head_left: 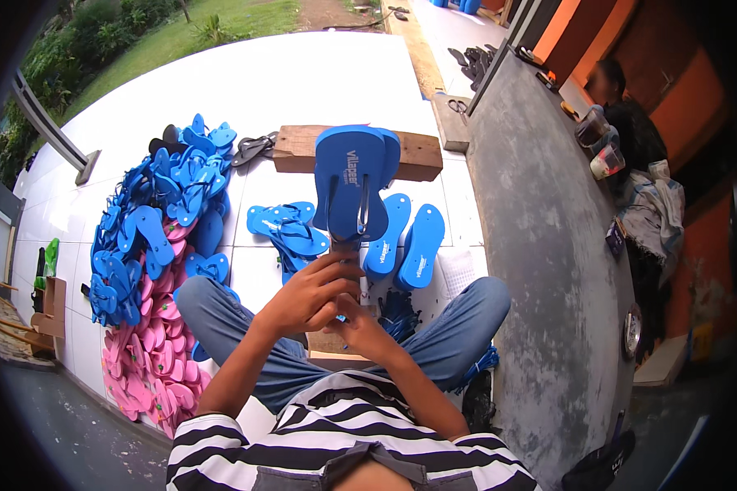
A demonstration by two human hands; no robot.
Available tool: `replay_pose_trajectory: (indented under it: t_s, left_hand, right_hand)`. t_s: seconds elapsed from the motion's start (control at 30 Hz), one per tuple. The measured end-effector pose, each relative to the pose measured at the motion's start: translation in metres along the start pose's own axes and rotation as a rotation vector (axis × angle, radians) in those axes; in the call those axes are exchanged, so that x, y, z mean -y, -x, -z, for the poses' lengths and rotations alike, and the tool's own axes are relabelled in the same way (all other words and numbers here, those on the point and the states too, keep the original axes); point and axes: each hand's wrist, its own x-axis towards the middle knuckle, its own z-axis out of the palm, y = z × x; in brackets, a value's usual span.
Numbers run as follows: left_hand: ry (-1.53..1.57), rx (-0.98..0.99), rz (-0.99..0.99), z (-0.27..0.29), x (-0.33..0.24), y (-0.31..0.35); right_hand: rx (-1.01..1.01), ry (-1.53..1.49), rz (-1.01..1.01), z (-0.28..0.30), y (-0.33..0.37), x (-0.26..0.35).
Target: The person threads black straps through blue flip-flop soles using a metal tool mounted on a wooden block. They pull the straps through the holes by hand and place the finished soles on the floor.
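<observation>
A blue flip-flop (352, 176) stands upright just beyond my hands, a second blue sole partly hidden behind it. A thin silvery loop shows on its lower part. My left hand (323, 290) is closed right below the flip-flop's lower end, fingers curled. Under and against it is my right hand (356, 326), also closed, with its fingers partly covered. What the two hands grip is hidden between them. Blue soles (418, 248) lie just to the right. To the left are blue flip-flops with straps (291, 227). A wooden block (297, 149) lies behind the upright flip-flop.
A big heap of blue flip-flops (147, 221) and pink flip-flops (160, 352) covers the tiles at my left. Blue straps (399, 315) lie between my knees. Scissors (457, 105) rest on a ledge. Beyond the grey concrete strip (540, 245), another person (635, 135) sits at the right.
</observation>
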Motion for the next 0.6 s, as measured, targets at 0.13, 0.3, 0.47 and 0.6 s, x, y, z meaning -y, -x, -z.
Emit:
replay_pose_trajectory:
  t_s: [0.13,0.3,0.47,0.6]
  left_hand:
    - [-0.061,0.018,-0.064,0.002,-0.002,-0.006]
    - [0.107,-0.072,-0.015,-0.006,0.011,0.0]
    - [0.164,-0.167,0.023,-0.007,-0.002,-0.006]
    - [-0.118,-0.095,-0.02,0.002,-0.005,-0.001]
  right_hand:
    - [0.288,-0.675,-0.266,0.004,0.009,0.002]
    - [0.081,-0.59,-0.217,0.012,0.014,0.017]
    - [0.108,-0.694,-0.287,0.004,0.013,0.017]
    - [-0.07,-0.367,-0.265,0.03,0.034,0.032]
